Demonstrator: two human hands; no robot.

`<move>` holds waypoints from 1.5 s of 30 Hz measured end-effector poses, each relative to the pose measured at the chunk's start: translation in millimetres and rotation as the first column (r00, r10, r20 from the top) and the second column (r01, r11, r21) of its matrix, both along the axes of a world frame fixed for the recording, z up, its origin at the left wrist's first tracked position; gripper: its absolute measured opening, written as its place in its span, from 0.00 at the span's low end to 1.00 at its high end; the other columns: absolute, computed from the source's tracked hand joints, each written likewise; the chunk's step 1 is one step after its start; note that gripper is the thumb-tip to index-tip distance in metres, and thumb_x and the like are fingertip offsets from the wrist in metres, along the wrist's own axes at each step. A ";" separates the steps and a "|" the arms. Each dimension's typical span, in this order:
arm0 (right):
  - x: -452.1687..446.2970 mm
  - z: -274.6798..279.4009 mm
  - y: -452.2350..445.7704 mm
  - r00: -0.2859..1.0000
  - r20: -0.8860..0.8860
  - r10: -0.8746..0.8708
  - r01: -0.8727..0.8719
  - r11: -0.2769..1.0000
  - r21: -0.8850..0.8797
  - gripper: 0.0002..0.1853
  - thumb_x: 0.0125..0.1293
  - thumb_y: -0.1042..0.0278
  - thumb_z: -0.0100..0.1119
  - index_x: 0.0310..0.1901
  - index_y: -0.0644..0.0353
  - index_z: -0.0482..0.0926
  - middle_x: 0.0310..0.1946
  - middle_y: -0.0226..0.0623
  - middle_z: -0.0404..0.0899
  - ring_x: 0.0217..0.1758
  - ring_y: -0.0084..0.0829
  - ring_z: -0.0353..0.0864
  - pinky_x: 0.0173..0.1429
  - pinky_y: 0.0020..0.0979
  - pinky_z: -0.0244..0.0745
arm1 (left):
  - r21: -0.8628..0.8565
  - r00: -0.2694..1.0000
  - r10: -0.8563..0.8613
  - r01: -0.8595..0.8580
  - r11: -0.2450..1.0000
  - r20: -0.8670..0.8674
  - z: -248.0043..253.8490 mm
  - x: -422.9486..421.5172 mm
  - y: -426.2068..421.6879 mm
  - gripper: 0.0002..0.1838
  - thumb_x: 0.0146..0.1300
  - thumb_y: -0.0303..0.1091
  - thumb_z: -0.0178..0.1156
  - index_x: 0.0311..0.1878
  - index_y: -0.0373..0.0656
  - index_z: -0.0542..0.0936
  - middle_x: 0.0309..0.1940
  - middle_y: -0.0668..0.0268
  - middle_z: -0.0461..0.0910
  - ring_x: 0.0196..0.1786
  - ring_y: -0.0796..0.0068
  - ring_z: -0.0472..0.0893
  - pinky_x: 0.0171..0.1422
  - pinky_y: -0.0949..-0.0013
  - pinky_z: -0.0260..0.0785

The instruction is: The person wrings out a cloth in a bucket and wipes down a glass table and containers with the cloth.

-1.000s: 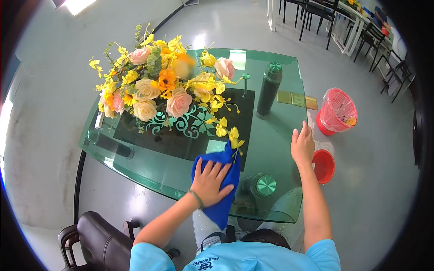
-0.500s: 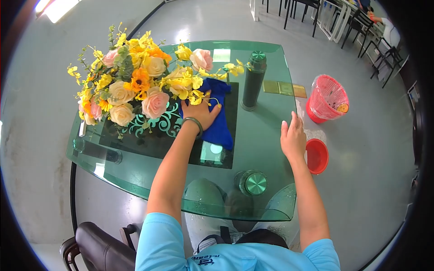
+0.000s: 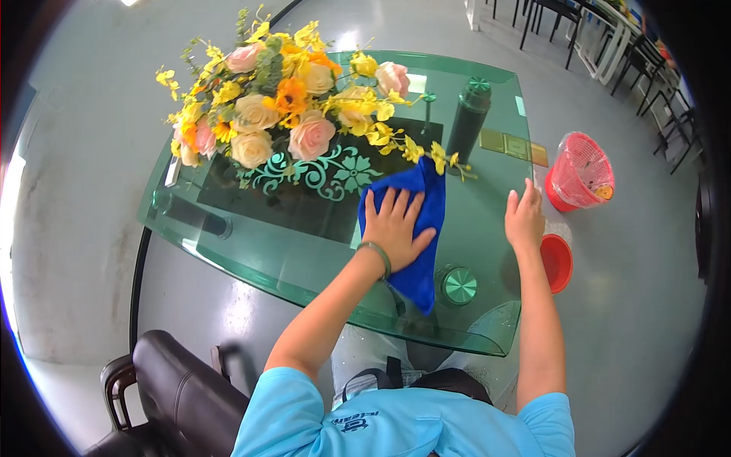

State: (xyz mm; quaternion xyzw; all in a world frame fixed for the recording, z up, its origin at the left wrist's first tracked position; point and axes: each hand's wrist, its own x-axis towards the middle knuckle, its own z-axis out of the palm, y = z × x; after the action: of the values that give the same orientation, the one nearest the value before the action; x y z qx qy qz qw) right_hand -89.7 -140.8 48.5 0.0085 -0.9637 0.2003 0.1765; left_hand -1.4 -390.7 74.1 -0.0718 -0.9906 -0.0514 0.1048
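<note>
The left hand [image 3: 394, 228] lies flat on a blue cloth [image 3: 419, 283], over the right half of the glass table [image 3: 266, 286]. Its fingers are stretched out and spread, with clear gaps between them, and the thumb sticks out to the right; they press on the cloth from above and do not curl around it. The cloth lies under the palm, one corner pointing to the far side and another toward the near edge, and part of it overlaps the right end of a dark panel [image 3: 266, 202] with a pale flower pattern [image 3: 354, 177]. A green bracelet [image 3: 386, 263] circles the left wrist. The right hand [image 3: 525, 217] is at the right edge of the table, its fingers loosely extended and the thumb apart from them; it holds nothing visible, and whether it touches the glass I cannot tell. Just to the right of the cloth's near part is a round green cap [image 3: 460, 285]. On the far left of the table stands a bunch of flowers [image 3: 311, 135], with a yellow spray reaching right, over the cloth's far corner. Right of the table are a red bucket [image 3: 557, 263] and, farther off, a red wastebasket [image 3: 562, 190]. A dark chair [image 3: 186, 388] stands at the near left.
</note>
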 end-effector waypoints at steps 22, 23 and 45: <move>-0.3 -1.6 1.9 1.000 -0.005 -0.022 0.023 0.997 0.071 0.23 0.71 0.57 0.42 0.61 0.64 0.62 0.54 0.51 0.70 0.56 0.49 0.72 0.53 0.45 0.73 | -0.126 0.663 0.738 -0.727 0.675 0.126 -7.8 107.5 -262.6 0.36 0.65 0.62 0.41 0.73 0.57 0.54 0.74 0.62 0.51 0.75 0.58 0.51 0.73 0.40 0.35; -0.3 -2.6 1.2 1.000 -0.014 -0.027 0.028 0.996 0.081 0.23 0.71 0.57 0.42 0.61 0.64 0.62 0.54 0.51 0.70 0.56 0.49 0.72 0.53 0.45 0.73 | -0.131 0.658 0.741 -0.730 0.671 0.133 -9.2 109.7 -255.9 0.36 0.65 0.62 0.41 0.73 0.57 0.54 0.74 0.62 0.51 0.75 0.58 0.51 0.73 0.40 0.35; 5.6 -2.4 -6.9 0.993 0.006 -0.122 0.122 0.992 0.040 0.27 0.69 0.55 0.44 0.63 0.64 0.60 0.55 0.57 0.68 0.48 0.50 0.76 0.51 0.49 0.69 | -0.118 0.845 0.528 -0.518 0.847 0.082 -8.4 120.3 -187.4 0.34 0.64 0.53 0.46 0.71 0.48 0.59 0.71 0.60 0.57 0.72 0.57 0.56 0.73 0.47 0.38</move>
State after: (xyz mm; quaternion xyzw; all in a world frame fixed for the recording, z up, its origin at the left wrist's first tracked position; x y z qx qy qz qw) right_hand -84.1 -147.7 46.1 -0.0476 -0.9669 0.1700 0.1843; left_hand 118.9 -578.1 65.7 0.1990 -0.9782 0.0203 0.0559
